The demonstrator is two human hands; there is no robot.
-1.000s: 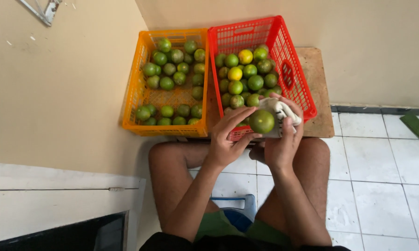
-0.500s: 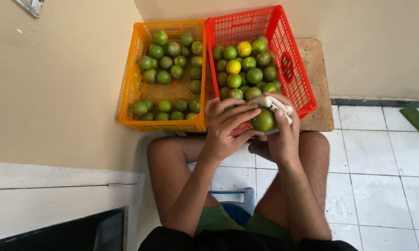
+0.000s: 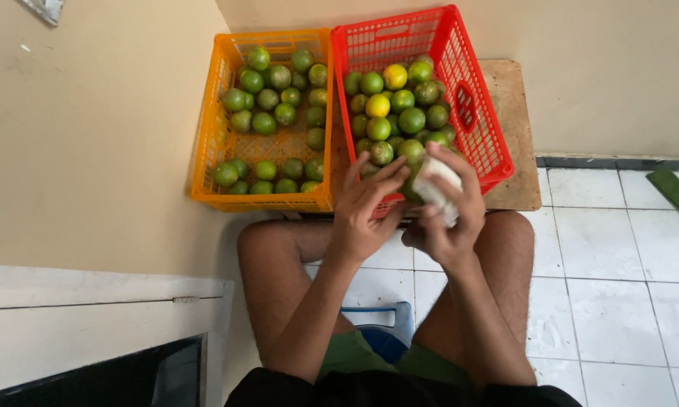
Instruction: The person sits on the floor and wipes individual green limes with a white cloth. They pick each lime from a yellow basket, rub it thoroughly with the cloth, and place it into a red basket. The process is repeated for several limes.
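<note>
We sit on a blue stool [image 3: 381,332] and hold one green fruit [image 3: 412,185] between both hands: our left hand [image 3: 366,215] has its fingers spread over it, and our right hand [image 3: 445,215] presses a white cloth [image 3: 433,187] on it. Just past our hands, the red basket [image 3: 490,143] and the orange basket [image 3: 211,128] both hold many green fruits, so we think lots are left to wipe. The baskets sit on a wooden surface [image 3: 516,113] on the white tiled floor [image 3: 618,264], by a tan wall [image 3: 83,136].

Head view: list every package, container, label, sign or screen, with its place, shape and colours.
Orange crate: left, by the wall, rectangular plastic lattice, holds green citrus.
Red crate: right of it, touching, same shape, holds green and yellow citrus.
Dark screen-like panel: bottom left, cannot tell more.
Labels or signs: none visible.
</note>
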